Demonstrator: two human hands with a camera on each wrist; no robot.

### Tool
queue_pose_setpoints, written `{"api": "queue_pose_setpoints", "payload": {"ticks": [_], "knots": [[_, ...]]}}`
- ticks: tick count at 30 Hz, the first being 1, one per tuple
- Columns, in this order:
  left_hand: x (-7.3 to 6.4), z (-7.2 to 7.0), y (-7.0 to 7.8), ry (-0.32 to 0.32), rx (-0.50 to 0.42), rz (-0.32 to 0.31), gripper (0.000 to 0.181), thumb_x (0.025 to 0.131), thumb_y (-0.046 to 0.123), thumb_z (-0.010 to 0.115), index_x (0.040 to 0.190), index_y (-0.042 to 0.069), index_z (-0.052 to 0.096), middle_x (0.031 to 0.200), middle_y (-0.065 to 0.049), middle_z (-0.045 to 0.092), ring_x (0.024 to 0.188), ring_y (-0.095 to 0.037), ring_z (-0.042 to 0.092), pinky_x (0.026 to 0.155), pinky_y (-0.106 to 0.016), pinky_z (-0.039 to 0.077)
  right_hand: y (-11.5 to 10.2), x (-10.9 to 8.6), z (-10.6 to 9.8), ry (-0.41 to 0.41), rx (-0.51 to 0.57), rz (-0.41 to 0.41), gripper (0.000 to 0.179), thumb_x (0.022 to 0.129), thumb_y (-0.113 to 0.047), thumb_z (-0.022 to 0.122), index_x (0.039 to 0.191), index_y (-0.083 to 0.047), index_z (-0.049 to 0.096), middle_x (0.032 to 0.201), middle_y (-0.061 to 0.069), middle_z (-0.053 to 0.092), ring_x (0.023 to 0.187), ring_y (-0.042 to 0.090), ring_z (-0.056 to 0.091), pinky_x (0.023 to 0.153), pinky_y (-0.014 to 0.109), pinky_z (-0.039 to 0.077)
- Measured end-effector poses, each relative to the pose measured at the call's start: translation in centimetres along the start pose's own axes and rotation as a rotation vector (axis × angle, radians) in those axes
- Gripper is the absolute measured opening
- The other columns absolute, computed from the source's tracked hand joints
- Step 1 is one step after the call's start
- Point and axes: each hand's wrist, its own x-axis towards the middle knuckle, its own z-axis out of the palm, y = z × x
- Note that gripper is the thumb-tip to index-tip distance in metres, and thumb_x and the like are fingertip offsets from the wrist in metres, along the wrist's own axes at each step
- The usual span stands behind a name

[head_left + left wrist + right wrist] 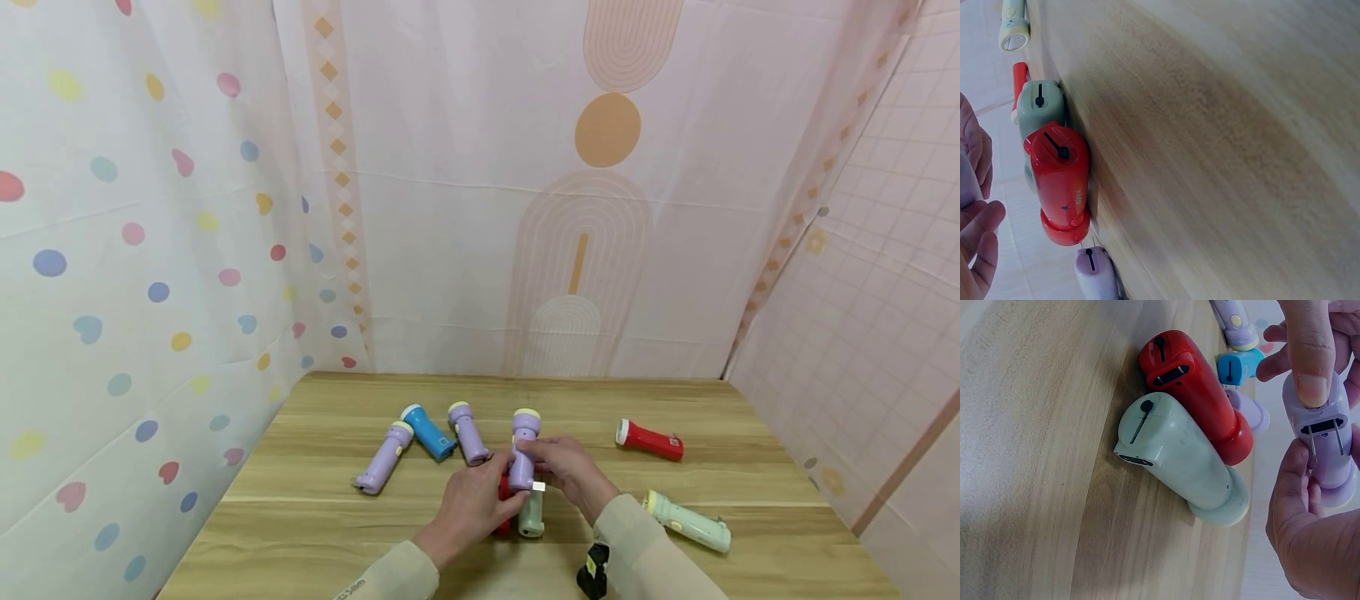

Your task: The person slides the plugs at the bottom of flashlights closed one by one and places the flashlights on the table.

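Both hands hold a lilac flashlight [522, 468] above the table, its pale yellow head pointing away. My right hand [572, 468] grips its body from the right, with the thumb along the near side. At its tail end, my left hand [467, 507] has its thumb pressed on the end face, as the right wrist view shows. Two metal plug prongs [1337, 434] stick out of the tail just below that thumb. Under the hands, a red flashlight [1200, 394] and a mint green flashlight [1172, 453] lie side by side; the left hand partly covers the red one in the head view.
Left of the hands lie a lilac flashlight [384, 460], a blue flashlight [430, 433] and another lilac flashlight [468, 435]. To the right are a red flashlight [651, 440] and a mint flashlight [693, 525]. Patterned curtains [450, 208] enclose the wooden table [315, 517].
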Motion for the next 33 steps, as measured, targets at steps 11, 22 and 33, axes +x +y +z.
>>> {"api": "queue_pose_setpoints", "payload": {"ticks": [11, 22, 33], "knots": [[-0.12, -0.02, 0.1, 0.027, 0.056, 0.026, 0.041, 0.078, 0.037, 0.083, 0.101, 0.013, 0.06, 0.066, 0.007, 0.056, 0.05, -0.004, 0.041, 0.045, -0.023, 0.032, 0.25, 0.24, 0.07, -0.032, 0.008, 0.003, 0.037, 0.095, -0.018, 0.066, 0.11, 0.016, 0.062, 0.085, 0.008, 0.07, 0.075, 0.016, 0.067, 0.072, 0.031, 0.055], [-0.08, -0.03, 0.03, 0.02, 0.04, 0.051, 0.036, 0.08, 0.035, 0.082, 0.098, 0.013, 0.06, 0.069, 0.004, 0.06, 0.053, -0.004, 0.046, 0.048, -0.022, 0.037, 0.15, -0.21, -0.04, -0.028, -0.028, 0.0, 0.037, 0.095, -0.019, 0.067, 0.11, 0.015, 0.063, 0.088, 0.009, 0.071, 0.079, 0.017, 0.067, 0.077, 0.034, 0.056], [-0.1, -0.15, 0.07, 0.001, 0.022, 0.06, 0.034, 0.082, 0.031, 0.08, 0.102, 0.011, 0.061, 0.075, -0.001, 0.064, 0.057, -0.007, 0.052, 0.05, -0.026, 0.043, 0.05, -0.01, -0.31, -0.029, -0.048, 0.005, 0.038, 0.094, -0.02, 0.068, 0.109, 0.014, 0.064, 0.09, 0.009, 0.071, 0.079, 0.016, 0.066, 0.076, 0.033, 0.056]]}}
